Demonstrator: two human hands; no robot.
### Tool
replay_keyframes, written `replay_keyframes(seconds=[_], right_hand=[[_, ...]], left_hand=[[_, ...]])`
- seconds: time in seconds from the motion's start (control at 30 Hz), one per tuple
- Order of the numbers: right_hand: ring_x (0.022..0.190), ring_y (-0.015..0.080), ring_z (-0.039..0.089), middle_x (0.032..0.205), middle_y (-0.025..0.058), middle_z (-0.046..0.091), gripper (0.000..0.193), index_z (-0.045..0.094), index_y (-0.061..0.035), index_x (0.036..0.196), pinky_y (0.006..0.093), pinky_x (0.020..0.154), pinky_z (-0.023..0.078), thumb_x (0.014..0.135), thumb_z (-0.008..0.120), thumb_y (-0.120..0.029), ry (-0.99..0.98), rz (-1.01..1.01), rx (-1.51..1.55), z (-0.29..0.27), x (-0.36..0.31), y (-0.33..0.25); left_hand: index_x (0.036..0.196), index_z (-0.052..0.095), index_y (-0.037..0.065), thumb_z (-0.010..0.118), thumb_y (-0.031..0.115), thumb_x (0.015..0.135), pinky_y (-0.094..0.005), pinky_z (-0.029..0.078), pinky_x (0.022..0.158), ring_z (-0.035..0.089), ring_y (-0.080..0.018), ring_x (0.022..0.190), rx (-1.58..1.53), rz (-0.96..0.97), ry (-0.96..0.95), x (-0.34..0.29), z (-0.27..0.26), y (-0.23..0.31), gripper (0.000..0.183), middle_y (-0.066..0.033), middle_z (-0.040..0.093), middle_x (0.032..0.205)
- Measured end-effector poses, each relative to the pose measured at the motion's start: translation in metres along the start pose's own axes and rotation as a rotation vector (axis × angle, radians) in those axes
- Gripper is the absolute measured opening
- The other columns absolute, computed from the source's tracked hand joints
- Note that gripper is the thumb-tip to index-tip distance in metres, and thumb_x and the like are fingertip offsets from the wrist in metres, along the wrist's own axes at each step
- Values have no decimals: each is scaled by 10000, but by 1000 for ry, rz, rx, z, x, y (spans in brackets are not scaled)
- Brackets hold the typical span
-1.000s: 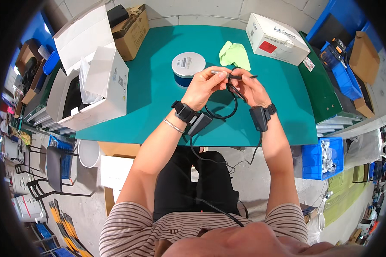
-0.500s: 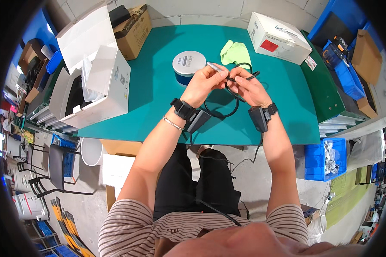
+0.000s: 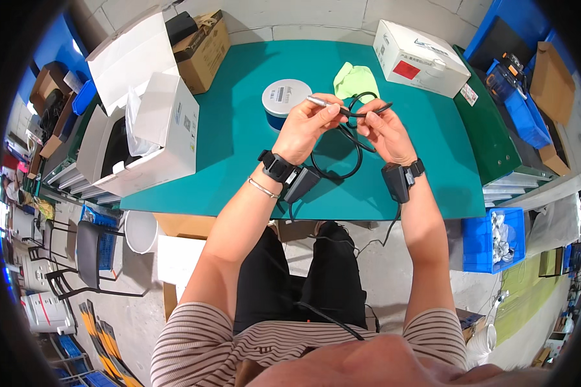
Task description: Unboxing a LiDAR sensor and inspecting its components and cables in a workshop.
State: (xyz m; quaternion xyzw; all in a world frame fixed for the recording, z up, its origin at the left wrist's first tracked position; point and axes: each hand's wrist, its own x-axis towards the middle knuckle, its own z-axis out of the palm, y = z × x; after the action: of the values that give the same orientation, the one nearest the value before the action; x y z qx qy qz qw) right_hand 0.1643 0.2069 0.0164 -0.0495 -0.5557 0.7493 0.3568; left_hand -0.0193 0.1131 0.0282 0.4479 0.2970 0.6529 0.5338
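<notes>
A black cable (image 3: 358,161) with a silver metal connector (image 3: 319,101) on one end runs between my two hands, its loop hanging over the green table top. My left hand (image 3: 310,124) pinches the cable just behind the connector, which points up and to the left. A short way along, my right hand (image 3: 386,132) grips the same cable between thumb and fingers. Just beyond my left hand stands a round device (image 3: 284,97) with a silver-grey lid and a dark blue body. A light green cloth (image 3: 355,82) lies crumpled behind my right hand.
An open white box (image 3: 174,129) with a plastic bag inside stands at the table's left, a brown carton (image 3: 203,58) behind it. A closed white box (image 3: 419,61) sits at the back right. Beside the table's right edge is a blue bin (image 3: 474,242).
My right hand has moved slightly away from the left, and the stretch of cable between them is straighter. The connector now points a little further left.
</notes>
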Motion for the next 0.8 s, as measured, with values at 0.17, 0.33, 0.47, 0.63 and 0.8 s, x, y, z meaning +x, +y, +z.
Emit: replay_keyframes(seconds=[0.17, 0.33, 0.47, 0.63, 0.8], right_hand=[[734, 116, 515, 865, 42, 581, 146, 577, -55, 1016, 242, 682, 442, 937, 585, -176, 77, -86, 22, -3, -1, -2], [750, 133, 501, 853, 43, 577, 141, 589, -52, 1020, 253, 695, 434, 942, 576, -169, 80, -141, 104, -6, -1, -1], [753, 140, 498, 840, 43, 577, 140, 604, -47, 1017, 270, 709, 432, 942, 568, -159, 66, -153, 170, -3, -5, -5], [784, 133, 517, 864, 33, 586, 201, 613, -29, 1047, 280, 727, 441, 933, 585, -193, 2, -88, 103, 0, -6, -6], [793, 108, 532, 887, 26, 596, 226, 618, -15, 1056, 253, 745, 453, 928, 599, -200, 37, -67, -20, 0, -3, -3]], left_hand=[[1128, 602, 33, 604, 167, 924, -283, 481, 821, 598, -130, 890, 12, 9, 71, -2, 2, 6, 244, -43, 630, 976], [1128, 624, 18, 633, 135, 900, -273, 499, 812, 600, -120, 881, 153, 98, 78, -4, 2, 3, 256, -40, 633, 959], [1102, 638, 10, 664, 122, 874, -253, 514, 786, 613, -111, 852, 176, 100, 66, -3, 3, 2, 255, -43, 647, 951], [1070, 645, 6, 676, 93, 859, -245, 516, 782, 617, -106, 847, 183, 43, 37, -4, 4, 2, 231, -41, 659, 951], [1087, 634, 4, 697, 73, 838, -259, 518, 787, 625, -116, 843, 326, 65, -12, -3, 3, -1, 267, -47, 661, 962]])
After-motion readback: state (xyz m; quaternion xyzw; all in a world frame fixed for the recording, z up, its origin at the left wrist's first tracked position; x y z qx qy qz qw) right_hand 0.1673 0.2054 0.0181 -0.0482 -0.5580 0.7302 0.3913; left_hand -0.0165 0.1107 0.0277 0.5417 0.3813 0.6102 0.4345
